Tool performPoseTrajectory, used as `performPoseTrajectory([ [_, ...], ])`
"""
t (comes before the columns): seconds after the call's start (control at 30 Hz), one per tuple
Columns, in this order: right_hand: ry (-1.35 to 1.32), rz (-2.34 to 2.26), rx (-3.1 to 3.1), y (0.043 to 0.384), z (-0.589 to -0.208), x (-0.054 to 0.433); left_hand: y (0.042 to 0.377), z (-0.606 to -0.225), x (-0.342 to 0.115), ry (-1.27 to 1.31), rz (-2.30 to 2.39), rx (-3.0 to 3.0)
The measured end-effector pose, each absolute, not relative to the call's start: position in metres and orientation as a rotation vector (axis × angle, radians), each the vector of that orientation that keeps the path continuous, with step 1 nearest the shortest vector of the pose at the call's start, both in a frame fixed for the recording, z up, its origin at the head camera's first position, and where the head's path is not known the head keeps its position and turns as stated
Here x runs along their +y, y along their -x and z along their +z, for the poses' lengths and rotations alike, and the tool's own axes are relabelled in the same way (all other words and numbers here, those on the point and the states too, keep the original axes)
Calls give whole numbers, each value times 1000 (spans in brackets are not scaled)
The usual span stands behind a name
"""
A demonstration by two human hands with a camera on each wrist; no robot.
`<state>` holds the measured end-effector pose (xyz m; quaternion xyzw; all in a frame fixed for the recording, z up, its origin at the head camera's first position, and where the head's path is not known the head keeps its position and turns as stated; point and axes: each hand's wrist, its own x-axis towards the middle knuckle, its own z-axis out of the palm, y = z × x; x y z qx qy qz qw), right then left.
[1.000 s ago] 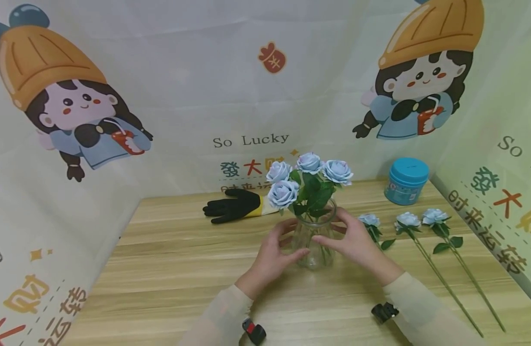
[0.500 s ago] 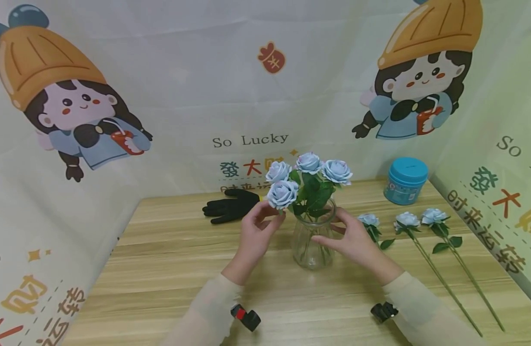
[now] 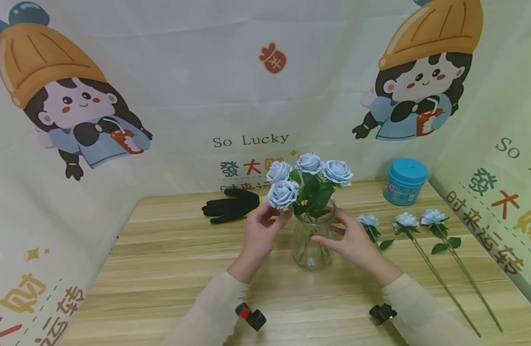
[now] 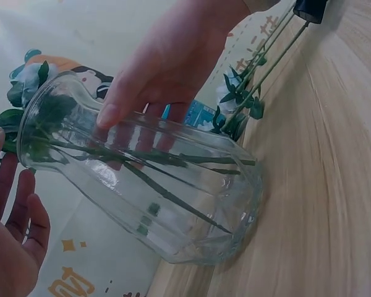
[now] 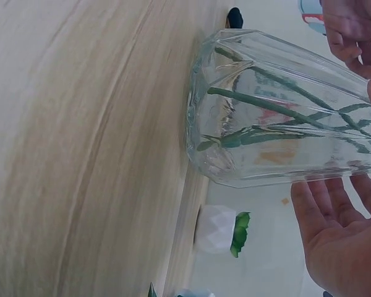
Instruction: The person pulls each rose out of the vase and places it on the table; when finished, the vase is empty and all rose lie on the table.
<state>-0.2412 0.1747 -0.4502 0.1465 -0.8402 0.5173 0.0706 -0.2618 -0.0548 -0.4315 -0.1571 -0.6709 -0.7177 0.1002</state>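
Note:
In the head view, a clear glass vase (image 3: 312,245) stands upright on the table, with several light-blue roses (image 3: 309,163) and green leaves rising above its rim. My right hand (image 3: 354,240) holds the vase from the right, thumb on the near side and fingers round the far side. My left hand (image 3: 262,230) is raised at the left of the rim, pinching the front-left rose (image 3: 283,193) just under its bloom. In the left wrist view, thumb and fingertip meet at the leaves (image 4: 11,120) by the vase mouth. Green stems (image 5: 266,105) cross inside the glass.
Three more roses (image 3: 407,221) lie on the wooden table (image 3: 170,269) at the right. A blue lidded tub (image 3: 405,182) stands at the back right. Behind my left hand lies a black glove (image 3: 232,206). Printed cloth walls (image 3: 187,96) enclose the table.
My left hand has left the vase's side and moved up to just below the front-left rose, shifting slightly rightward in the last half second. The right hand stays on the vase.

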Motion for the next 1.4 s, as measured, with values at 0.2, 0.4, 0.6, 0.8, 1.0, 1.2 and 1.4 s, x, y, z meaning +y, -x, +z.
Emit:
performPoseTrajectory([
  [0.2, -436, 1557, -2524, 242, -452, 175, 261, -433, -54, 480, -2146, -1979],
  [0.4, -430, 1557, -2526, 241, -454, 176, 260, -433, -50, 515, -2185, -1949],
  [0.6, -438, 1560, -2518, 243, -454, 175, 258, -432, -46, 524, -2212, -1875],
  [0.8, -430, 1565, -2515, 243, -454, 176, 255, -431, -43, 559, -2244, -1809],
  [1.0, -438, 1578, -2499, 243, -457, 176, 255, -431, -41, 548, -2219, -1825],
  [1.2, -457, 1596, -2484, 242, -460, 176, 252, -430, -41, 574, -2263, -1824],
  [1.4, -456, 1597, -2475, 242, -460, 176, 250, -427, -38, 712, -2238, -1757],
])
